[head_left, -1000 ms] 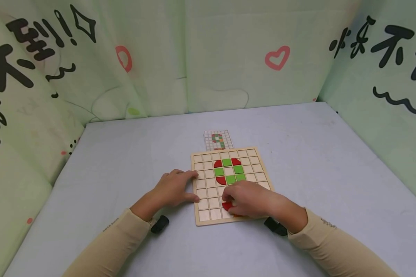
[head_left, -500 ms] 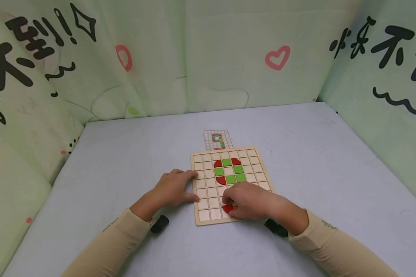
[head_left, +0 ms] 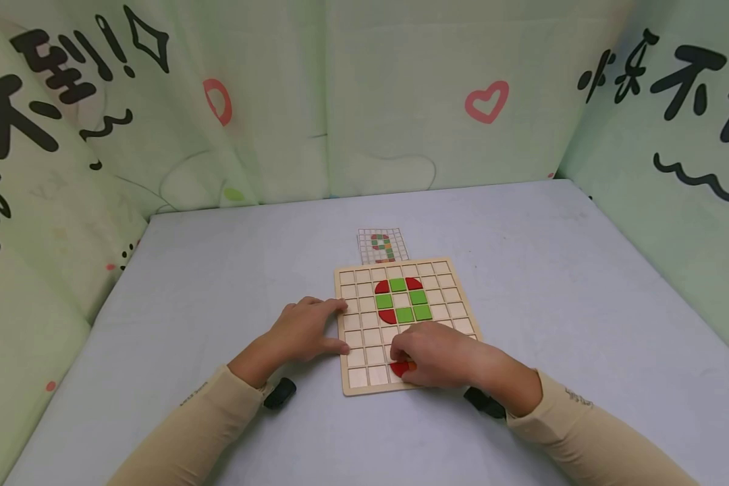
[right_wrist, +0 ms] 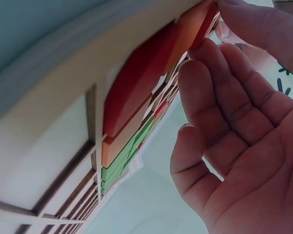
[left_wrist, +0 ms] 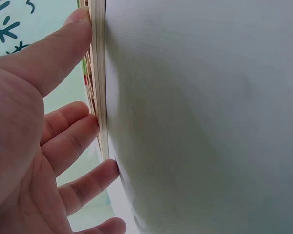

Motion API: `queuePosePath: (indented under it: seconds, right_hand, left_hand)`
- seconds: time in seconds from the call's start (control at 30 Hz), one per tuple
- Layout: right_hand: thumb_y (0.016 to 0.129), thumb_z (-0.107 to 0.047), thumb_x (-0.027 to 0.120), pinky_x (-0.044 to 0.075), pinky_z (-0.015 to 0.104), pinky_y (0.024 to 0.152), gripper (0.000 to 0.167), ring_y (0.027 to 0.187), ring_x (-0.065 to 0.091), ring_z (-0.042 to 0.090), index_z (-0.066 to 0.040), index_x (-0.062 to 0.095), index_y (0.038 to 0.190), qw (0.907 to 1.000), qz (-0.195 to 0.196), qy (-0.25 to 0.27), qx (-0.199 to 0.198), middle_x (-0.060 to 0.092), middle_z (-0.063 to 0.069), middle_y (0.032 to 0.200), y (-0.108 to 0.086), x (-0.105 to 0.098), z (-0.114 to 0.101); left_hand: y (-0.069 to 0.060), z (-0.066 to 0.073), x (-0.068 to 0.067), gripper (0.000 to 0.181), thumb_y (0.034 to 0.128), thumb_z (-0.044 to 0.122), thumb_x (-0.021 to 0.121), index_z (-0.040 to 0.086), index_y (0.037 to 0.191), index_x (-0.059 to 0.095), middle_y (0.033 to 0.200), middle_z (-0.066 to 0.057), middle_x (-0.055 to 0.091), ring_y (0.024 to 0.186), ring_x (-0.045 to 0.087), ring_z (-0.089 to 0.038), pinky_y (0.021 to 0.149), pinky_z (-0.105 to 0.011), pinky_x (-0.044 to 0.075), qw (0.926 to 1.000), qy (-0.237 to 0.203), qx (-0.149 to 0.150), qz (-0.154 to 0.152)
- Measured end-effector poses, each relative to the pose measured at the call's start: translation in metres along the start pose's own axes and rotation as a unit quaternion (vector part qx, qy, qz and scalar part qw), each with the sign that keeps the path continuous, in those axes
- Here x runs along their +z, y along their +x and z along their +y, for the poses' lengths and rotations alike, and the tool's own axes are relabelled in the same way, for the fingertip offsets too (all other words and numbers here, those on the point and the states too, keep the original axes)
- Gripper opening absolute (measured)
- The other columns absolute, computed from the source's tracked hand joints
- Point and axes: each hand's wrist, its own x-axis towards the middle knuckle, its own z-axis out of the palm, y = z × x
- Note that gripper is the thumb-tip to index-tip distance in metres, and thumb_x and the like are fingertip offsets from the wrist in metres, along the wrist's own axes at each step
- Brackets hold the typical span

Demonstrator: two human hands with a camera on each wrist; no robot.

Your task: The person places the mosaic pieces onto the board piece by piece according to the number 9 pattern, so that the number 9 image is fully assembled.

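A square wooden grid board (head_left: 357, 376) lies on the table. My left hand (head_left: 304, 331) rests against its left edge, with thumb and fingers fairly straight and touching the side in the left wrist view. Over the board's near rows, my right hand (head_left: 440, 354) pinches a red rounded tile (head_left: 399, 369) between thumb and fingers. The right wrist view shows that red tile (right_wrist: 205, 27) at the fingertips, beside an orange tile (right_wrist: 188, 30). Another red rounded tile (right_wrist: 141, 80) sits farther along the same row. My right hand hides part of this row in the head view.
Green square tiles (head_left: 403, 315) and red rounded tiles (head_left: 387, 316) form a ring in the upper grid. Behind the board lies a pattern card (head_left: 399, 241) with a coloured figure. The white table (head_left: 249, 250) meets printed curtains (head_left: 370, 101) at the back and sides.
My right hand has shifted slightly toward the board's near edge, and the red tile has moved a little the same way. My left hand stays in place.
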Motion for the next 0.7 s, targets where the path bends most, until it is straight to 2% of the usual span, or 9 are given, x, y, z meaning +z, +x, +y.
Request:
queuePosePath:
  seconds: [0.4, 0.7]
  right_hand:
    - [0.085, -0.009, 0.076, 0.046, 0.027, 0.073, 0.009, 0.073, 0.049, 0.008, -0.011, 0.069, 0.090, 0.9996, 0.015, 0.011, -0.023, 0.054, -0.011, 0.076, -0.0021, 0.0004, -0.0006]
    - [0.084, -0.009, 0.076, 0.047, 0.027, 0.073, 0.008, 0.073, 0.049, 0.008, -0.012, 0.069, 0.088, 0.9996, 0.017, 0.014, -0.020, 0.055, -0.011, 0.076, -0.0017, 0.0023, -0.0006]
  left_hand:
    - [0.0001, 0.0015, -0.0003, 0.077, 0.0787, 0.047, 0.084, 0.018, 0.144, 0.054, 0.135, -0.004, 0.060, 0.132, 0.045, -0.031, 0.106, -0.052, 0.035, 1.0000, -0.002, -0.004, -0.001]
    - [-0.0003, 0.0022, -0.0010, 0.077, 0.0791, 0.046, 0.084, 0.018, 0.144, 0.054, 0.136, -0.004, 0.060, 0.133, 0.045, -0.032, 0.106, -0.052, 0.035, 1.0000, -0.002, -0.004, -0.002]
